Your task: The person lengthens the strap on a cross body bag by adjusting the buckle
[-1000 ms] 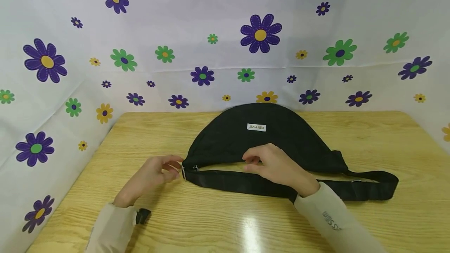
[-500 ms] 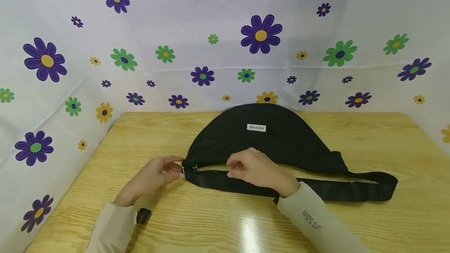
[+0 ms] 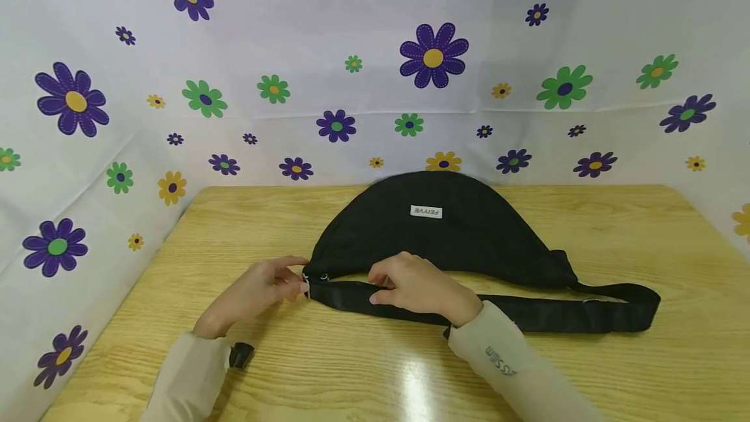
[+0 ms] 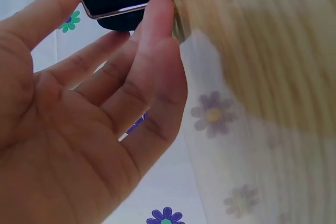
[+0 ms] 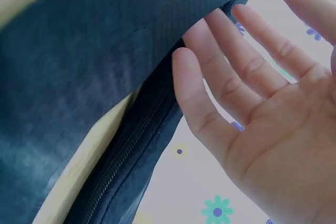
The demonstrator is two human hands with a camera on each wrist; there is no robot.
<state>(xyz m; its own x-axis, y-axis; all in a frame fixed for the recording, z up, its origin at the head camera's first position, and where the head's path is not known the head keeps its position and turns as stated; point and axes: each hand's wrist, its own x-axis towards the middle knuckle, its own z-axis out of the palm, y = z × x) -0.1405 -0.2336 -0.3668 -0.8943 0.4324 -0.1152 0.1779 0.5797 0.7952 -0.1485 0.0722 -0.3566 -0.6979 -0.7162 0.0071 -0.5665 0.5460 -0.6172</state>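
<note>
Item: black bag (image 3: 457, 239), a flat half-moon. Lies just beyond the right fingers and rightward from the left fingertips. Its white label (image 3: 426, 212), beyond the right fingers, reads upside down; the strap side faces the person, probably so that the fittings are within reach.

Item: strap (image 3: 346, 295), black, wide. Runs from beside the left fingertips, beneath the right hand, to a folded loop (image 3: 647, 308) well to the right of both hands.

Item: metal buckle (image 4: 118, 12), at the strap's left end. Sits between the left thumb and finger.

Item: left hand (image 3: 254, 295). Thumb and finger pinch the buckle from either side, the remaining fingers loosely bent; the grip appears meant to steady that corner.

Item: right hand (image 3: 418, 288). Fingers relaxed and lightly bent, thumb apart, holding nothing. Poised over the strap, seemingly to stay near it; contact between fingertips and webbing cannot be made out for certain.

Item: zipper (image 5: 125, 153), along the bag's near edge, close to the right fingertips.

Item: table (image 3: 316, 370), wood-grained, beneath both hands; the bag rests flat on it, presumably for support.

Item: flowered cloth (image 3: 293, 25), hung beyond all the fingers, likely a backdrop.
</note>
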